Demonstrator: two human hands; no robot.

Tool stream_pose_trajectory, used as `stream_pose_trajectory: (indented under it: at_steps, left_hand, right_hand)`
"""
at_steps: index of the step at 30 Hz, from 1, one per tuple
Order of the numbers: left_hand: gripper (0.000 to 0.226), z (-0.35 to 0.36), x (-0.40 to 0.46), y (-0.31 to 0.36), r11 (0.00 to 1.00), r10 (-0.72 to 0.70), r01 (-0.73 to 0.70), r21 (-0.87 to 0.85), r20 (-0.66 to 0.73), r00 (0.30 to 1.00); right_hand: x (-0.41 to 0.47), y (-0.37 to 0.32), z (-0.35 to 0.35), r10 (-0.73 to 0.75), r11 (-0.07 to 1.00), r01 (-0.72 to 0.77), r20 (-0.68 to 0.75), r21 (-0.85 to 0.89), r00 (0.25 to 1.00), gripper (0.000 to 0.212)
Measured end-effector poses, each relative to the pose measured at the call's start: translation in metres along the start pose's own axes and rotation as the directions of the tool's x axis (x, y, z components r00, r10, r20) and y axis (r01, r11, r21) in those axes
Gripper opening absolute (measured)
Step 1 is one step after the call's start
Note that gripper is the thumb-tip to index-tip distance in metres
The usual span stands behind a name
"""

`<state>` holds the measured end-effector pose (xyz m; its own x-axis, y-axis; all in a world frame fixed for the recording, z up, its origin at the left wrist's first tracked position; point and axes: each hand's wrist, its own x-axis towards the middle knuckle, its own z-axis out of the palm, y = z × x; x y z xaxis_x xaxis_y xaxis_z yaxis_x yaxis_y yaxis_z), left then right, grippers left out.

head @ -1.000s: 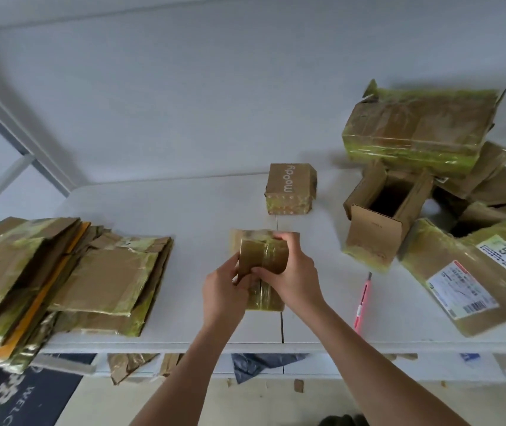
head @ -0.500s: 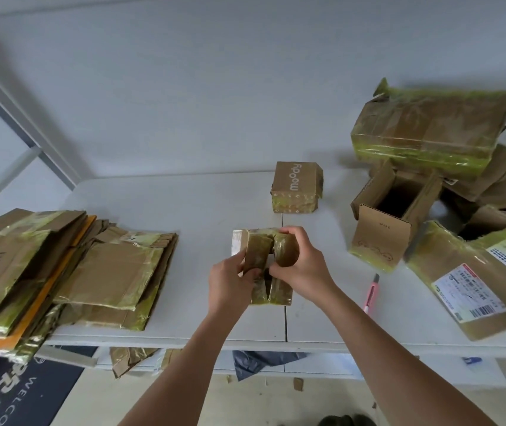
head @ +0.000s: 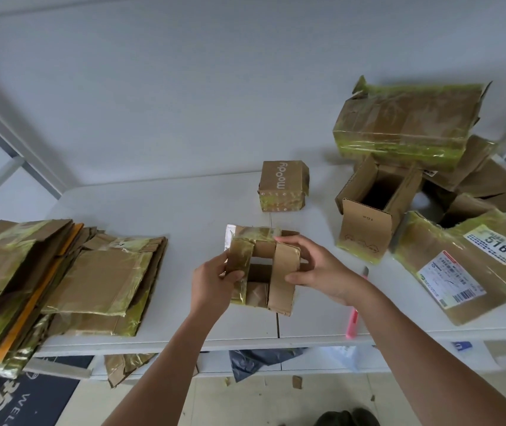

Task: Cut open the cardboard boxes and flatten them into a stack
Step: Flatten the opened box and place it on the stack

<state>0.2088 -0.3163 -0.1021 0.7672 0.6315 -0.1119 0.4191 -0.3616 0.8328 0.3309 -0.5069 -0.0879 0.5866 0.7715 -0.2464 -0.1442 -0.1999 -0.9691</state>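
**Small box pulled open over the middle of the table**

Taking the small box (head: pixel 262 269) in the hands as the landmark: well to its left, at the table's (head: pixel 184 207) left end, lies the stack of flattened boxes (head: pixel 61 281), glossy with greenish tape, an orange sheet showing at its edge. No writing on it can be read clearly.

The left hand (head: pixel 215 284) is closed on the box's left flap, thumb on top and fingers curled under. The right hand (head: pixel 316 269) grips the right flap the same way, fingers over the top edge. The flaps stand apart, with a dark opening between them. The box looks light and empty; the cardboard is stiff along its panels but should fold readily at the creases, and the taped faces may be slippery. Bare cardboard edges and corners seem the best places to hold while pressing it flat.

Just behind the box sits a closed carton (head: pixel 282 186) printed "moody". To the right, near the table's front edge, lies a pink cutter (head: pixel 353 321), partly hidden by the right forearm. Further right stands an open box (head: pixel 371 210), its small print too faint to read. Behind it rests a long taped box (head: pixel 405 121). Farthest right, a box with labels (head: pixel 473 259) shows "5161" and barcodes.
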Motion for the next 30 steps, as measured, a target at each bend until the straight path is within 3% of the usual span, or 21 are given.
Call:
stream_pose_trajectory:
  at_steps: [4,10,14,17,20,23,30]
  left_hand:
    - [0.041,-0.001,0.002,0.001,1.0,0.028,-0.027,-0.007,0.024,0.999]
    - [0.043,0.002,0.006,0.0,0.994,0.045,-0.051,0.098,0.061,0.997]
    - [0.07,0.012,0.0,0.008,0.98,0.067,-0.081,0.181,0.082,0.994]
    - [0.084,0.018,-0.003,0.015,0.974,0.059,-0.065,0.217,0.034,0.998]
    - [0.062,0.018,-0.002,0.015,0.99,0.1,-0.098,0.098,-0.019,0.995]
    - [0.058,0.01,0.003,0.018,0.991,0.135,-0.134,-0.019,0.057,0.989]
    - [0.056,-0.004,0.022,0.03,0.955,0.164,-0.229,0.187,0.308,0.937]
  right_hand:
    - [0.004,-0.01,-0.005,-0.067,0.954,0.061,-0.012,-0.294,0.998,0.074]
    - [0.015,-0.016,0.001,-0.175,0.757,0.121,-0.02,-0.642,0.984,0.069]
    - [0.025,-0.018,0.01,-0.328,0.535,0.175,-0.012,-0.826,0.945,0.084]
    - [0.031,-0.014,0.014,-0.398,0.458,0.176,-0.024,-0.871,0.917,0.074]
    - [0.029,-0.007,0.011,-0.424,0.492,0.163,-0.072,-0.855,0.903,0.065]
    - [0.02,0.001,0.001,-0.423,0.585,0.139,-0.155,-0.799,0.893,0.064]
    - [0.005,0.035,0.004,-0.297,0.775,0.045,-0.301,-0.63,0.906,0.071]
